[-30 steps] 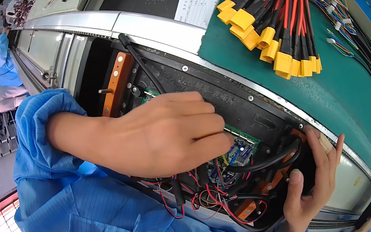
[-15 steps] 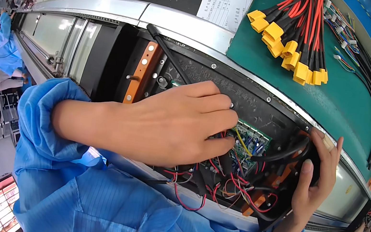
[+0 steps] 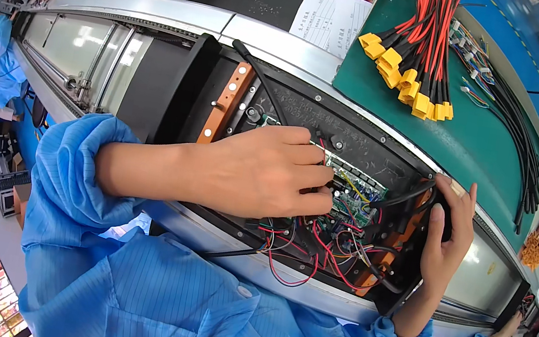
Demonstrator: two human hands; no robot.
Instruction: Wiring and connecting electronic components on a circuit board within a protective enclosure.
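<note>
My left hand [image 3: 261, 174] bends over a green circuit board [image 3: 365, 208] in a black fixture plate [image 3: 368, 124]. Its fingers are curled together, and their tips and whatever they pinch are hidden from view. Beside them, thin red, black and yellow wires [image 3: 317, 247] spread over the near part of the board. My right hand [image 3: 448, 239] rests at the fixture's right end with thumb and fingers apart, close to a looped black cable [image 3: 406, 194]. Another black cable [image 3: 259, 79] runs in over the fixture's far left edge.
Orange-brown bars [image 3: 225, 104] with pins flank the board. Beyond the metal rail [image 3: 283, 40], a green mat [image 3: 376, 72] bears red-and-black leads with yellow connectors [image 3: 406, 84] and black cables [image 3: 526, 153]. A paper form [image 3: 328, 22] lies to their left. Co-workers in blue [image 3: 5, 59] are at both sides.
The whole view has shifted a little. My left hand has drawn slightly left and more of the wires beside it show. My right hand keeps its place at the fixture's end.
</note>
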